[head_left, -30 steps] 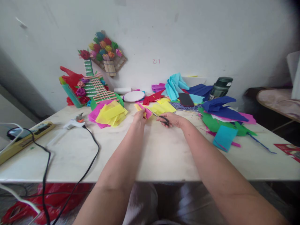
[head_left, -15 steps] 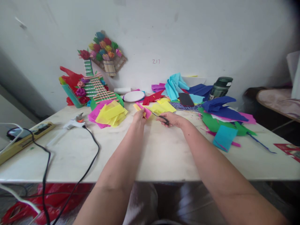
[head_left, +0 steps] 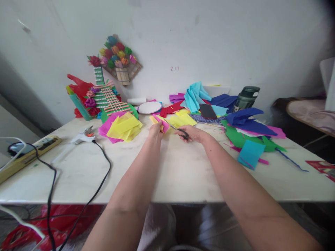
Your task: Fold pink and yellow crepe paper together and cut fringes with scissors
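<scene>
Over the middle of the table, my left hand [head_left: 156,130] is closed on a small stack of pink and yellow crepe paper [head_left: 164,126]. My right hand [head_left: 192,133] grips scissors [head_left: 184,134] by their dark handles, with the blades pointing left toward the paper's edge. Whether the blades touch the paper I cannot tell. Behind the hands lie yellow paper pieces [head_left: 183,120]. To the left of my left hand rests a pile of yellow sheets [head_left: 125,127] on pink sheets [head_left: 104,130].
On the left are a white glue gun [head_left: 81,137] with a black cord and a power strip [head_left: 39,150]. A flower-trimmed paper guitar [head_left: 112,99] leans at the back. Rightward lie a phone [head_left: 207,111], a dark bottle [head_left: 246,98], blue paper [head_left: 246,118] and a turquoise sheet [head_left: 251,154].
The scissor blades have shifted slightly, their tips now a little further left and up by the pink paper. Both hands stay in nearly the same place.
</scene>
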Available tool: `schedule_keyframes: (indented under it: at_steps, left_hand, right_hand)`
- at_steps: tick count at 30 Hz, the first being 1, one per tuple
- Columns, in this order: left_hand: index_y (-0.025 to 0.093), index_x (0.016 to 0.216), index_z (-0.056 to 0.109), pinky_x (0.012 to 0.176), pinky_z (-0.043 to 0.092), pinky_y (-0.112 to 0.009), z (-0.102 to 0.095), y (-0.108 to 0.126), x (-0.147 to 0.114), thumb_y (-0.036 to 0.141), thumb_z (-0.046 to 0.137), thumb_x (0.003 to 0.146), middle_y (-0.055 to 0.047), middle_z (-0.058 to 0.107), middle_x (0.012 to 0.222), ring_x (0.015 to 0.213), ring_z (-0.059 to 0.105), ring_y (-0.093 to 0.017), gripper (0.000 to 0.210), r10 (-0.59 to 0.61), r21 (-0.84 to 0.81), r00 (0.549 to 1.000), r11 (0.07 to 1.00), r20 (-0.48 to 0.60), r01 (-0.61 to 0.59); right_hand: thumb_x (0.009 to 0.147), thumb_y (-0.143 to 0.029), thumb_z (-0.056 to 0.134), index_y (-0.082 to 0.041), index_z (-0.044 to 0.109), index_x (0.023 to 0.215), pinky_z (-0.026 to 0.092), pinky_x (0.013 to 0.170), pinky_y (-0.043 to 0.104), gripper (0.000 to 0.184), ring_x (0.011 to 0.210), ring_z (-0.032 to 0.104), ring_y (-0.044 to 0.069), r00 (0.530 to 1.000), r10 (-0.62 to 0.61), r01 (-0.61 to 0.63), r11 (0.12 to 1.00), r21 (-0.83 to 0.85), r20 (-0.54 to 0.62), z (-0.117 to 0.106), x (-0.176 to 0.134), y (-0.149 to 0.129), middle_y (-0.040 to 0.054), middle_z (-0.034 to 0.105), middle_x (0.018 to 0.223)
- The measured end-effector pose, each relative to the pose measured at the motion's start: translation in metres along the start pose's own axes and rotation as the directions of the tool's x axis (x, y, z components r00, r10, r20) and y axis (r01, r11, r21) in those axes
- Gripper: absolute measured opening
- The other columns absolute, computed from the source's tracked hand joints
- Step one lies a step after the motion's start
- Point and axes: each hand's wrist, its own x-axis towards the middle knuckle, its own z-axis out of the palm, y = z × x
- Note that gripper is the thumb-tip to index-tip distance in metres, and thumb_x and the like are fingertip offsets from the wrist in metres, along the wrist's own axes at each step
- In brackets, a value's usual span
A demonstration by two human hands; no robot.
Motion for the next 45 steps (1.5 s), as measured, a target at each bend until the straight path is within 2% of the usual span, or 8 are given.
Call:
schedule_keyframes:
  at_steps: [7, 23, 29, 34, 45]
  left_hand:
    - [0.012, 0.080, 0.055, 0.070, 0.053, -0.025, 0.000, -0.004, -0.002, 0.005, 0.053, 0.079, -0.003, 0.060, 0.073, 0.063, 0.059, -0.009, 0.008, -0.006, 0.023, 1.000, 1.000, 0.013, 0.006]
    - [0.013, 0.070, 0.053, 0.061, 0.052, -0.023, -0.003, -0.006, 0.002, 0.005, 0.057, 0.076, -0.004, 0.059, 0.072, 0.058, 0.059, -0.010, 0.011, 0.052, 0.069, 0.998, 0.996, 0.021, -0.053]
    - [0.014, 0.071, 0.054, 0.064, 0.052, -0.024, -0.005, -0.006, 0.006, 0.006, 0.058, 0.075, -0.004, 0.059, 0.073, 0.065, 0.061, -0.012, 0.009, 0.060, 0.071, 0.997, 0.996, 0.040, -0.063]
    - [0.012, 0.071, 0.054, 0.064, 0.052, -0.025, -0.005, -0.004, 0.005, 0.005, 0.056, 0.076, -0.004, 0.059, 0.071, 0.061, 0.059, -0.010, 0.009, 0.069, 0.069, 0.996, 0.995, 0.062, -0.073]
    - [0.015, 0.068, 0.055, 0.066, 0.052, -0.024, -0.006, -0.003, 0.008, 0.004, 0.057, 0.075, -0.004, 0.059, 0.070, 0.065, 0.061, -0.012, 0.013, 0.074, 0.061, 0.995, 0.995, 0.066, -0.078]
  right_hand:
    - [0.076, -0.043, 0.059, -0.015, 0.051, 0.074, 0.024, 0.028, 0.016, 0.029, 0.035, 0.044, 0.004, 1.000, 0.001, -0.001, 1.000, -0.013, -0.011, 0.000, 0.002, 0.002, -0.0041, 0.052, 0.051]
    - [0.078, -0.036, 0.058, -0.016, 0.046, 0.067, 0.019, 0.027, 0.015, 0.025, 0.031, 0.040, 0.003, 0.998, 0.045, -0.044, 0.999, 0.026, -0.046, 0.002, 0.007, 0.003, -0.0054, 0.048, 0.045]
    - [0.077, -0.033, 0.059, -0.016, 0.046, 0.068, 0.019, 0.028, 0.015, 0.023, 0.030, 0.038, 0.003, 0.996, 0.074, -0.071, 0.997, 0.042, -0.056, 0.004, 0.005, -0.001, -0.0067, 0.046, 0.043]
    - [0.079, -0.028, 0.057, -0.017, 0.043, 0.064, 0.023, 0.029, 0.015, 0.023, 0.029, 0.035, 0.003, 0.992, 0.096, -0.091, 0.994, 0.060, -0.079, 0.007, 0.005, -0.006, -0.0079, 0.043, 0.040]
    - [0.070, -0.039, 0.065, -0.016, 0.045, 0.062, 0.027, 0.033, 0.017, 0.032, 0.031, 0.036, 0.003, 0.998, -0.014, 0.014, 1.000, -0.001, -0.056, 0.003, 0.011, 0.006, -0.0084, 0.043, 0.042]
